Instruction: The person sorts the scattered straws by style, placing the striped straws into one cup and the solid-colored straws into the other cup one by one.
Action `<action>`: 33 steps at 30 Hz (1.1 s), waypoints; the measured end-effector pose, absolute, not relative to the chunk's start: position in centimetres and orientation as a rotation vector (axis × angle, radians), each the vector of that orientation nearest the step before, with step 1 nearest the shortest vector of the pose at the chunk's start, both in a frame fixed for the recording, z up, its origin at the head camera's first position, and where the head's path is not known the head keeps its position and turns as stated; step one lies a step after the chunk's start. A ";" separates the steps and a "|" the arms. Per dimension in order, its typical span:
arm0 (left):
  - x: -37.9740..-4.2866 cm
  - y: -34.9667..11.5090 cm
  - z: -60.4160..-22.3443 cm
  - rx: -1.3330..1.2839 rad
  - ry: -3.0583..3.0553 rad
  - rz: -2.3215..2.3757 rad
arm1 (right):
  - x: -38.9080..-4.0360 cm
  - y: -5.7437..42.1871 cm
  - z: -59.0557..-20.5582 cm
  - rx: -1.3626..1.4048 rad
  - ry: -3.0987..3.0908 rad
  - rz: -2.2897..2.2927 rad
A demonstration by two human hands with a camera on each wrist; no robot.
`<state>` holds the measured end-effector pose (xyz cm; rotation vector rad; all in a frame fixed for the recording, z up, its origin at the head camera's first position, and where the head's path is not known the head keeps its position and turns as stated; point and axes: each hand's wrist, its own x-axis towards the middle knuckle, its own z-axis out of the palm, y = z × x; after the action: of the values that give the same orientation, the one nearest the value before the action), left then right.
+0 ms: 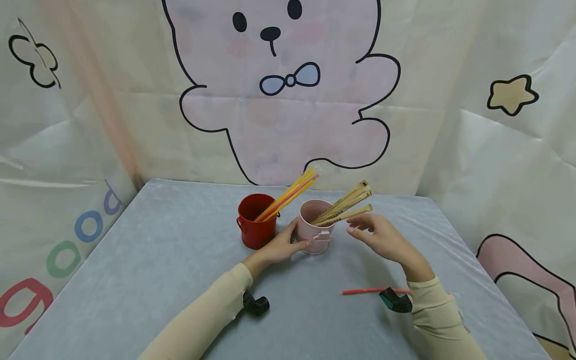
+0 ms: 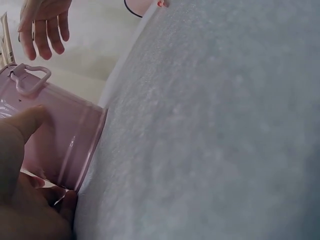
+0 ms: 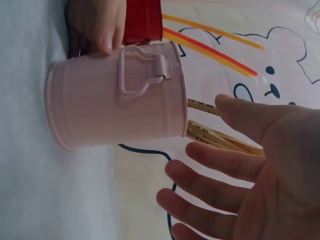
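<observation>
My left hand (image 1: 281, 246) grips the small pink bucket (image 1: 313, 233) low on its left side, thumb across the front and fingers behind, as the left wrist view shows. The bucket stands upright on the table. Several slim tan sticks with dark print (image 1: 344, 205) lean out of it to the right. Beside those sticks is my right hand (image 1: 380, 237), its fingers spread and loosely bent with nothing between them. In the right wrist view the thumb overlaps a tan stick, and the bucket's wire handle (image 3: 122, 75) hangs down its side.
Left of the pink bucket stands a red bucket (image 1: 256, 235) with several yellow and orange-red straws (image 1: 290, 195) leaning right. A red straw (image 1: 360, 291) lies on the grey-blue tablecloth (image 1: 180, 240), partly behind my right wrist's black device (image 1: 396, 301). A printed curtain (image 1: 427, 75) hangs behind.
</observation>
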<state>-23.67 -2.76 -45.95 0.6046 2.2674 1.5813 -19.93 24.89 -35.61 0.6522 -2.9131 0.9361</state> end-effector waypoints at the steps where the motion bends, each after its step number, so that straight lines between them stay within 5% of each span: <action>1: -23.6 -2.8 -45.9 0.595 2.279 1.578 | -20.0 24.9 -35.6 0.664 -2.920 0.931; 15: -20.8 -4.5 -44.9 0.622 2.553 1.470 | -19.6 27.7 -34.9 0.858 -3.023 0.851; 33: -17.2 -9.9 -41.1 0.715 2.644 1.731 | -17.8 31.3 -39.0 0.942 -3.109 0.884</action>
<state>-17.18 -9.92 -41.14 0.7152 2.6443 1.7312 -17.85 31.28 -39.04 0.9416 -3.1088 0.8838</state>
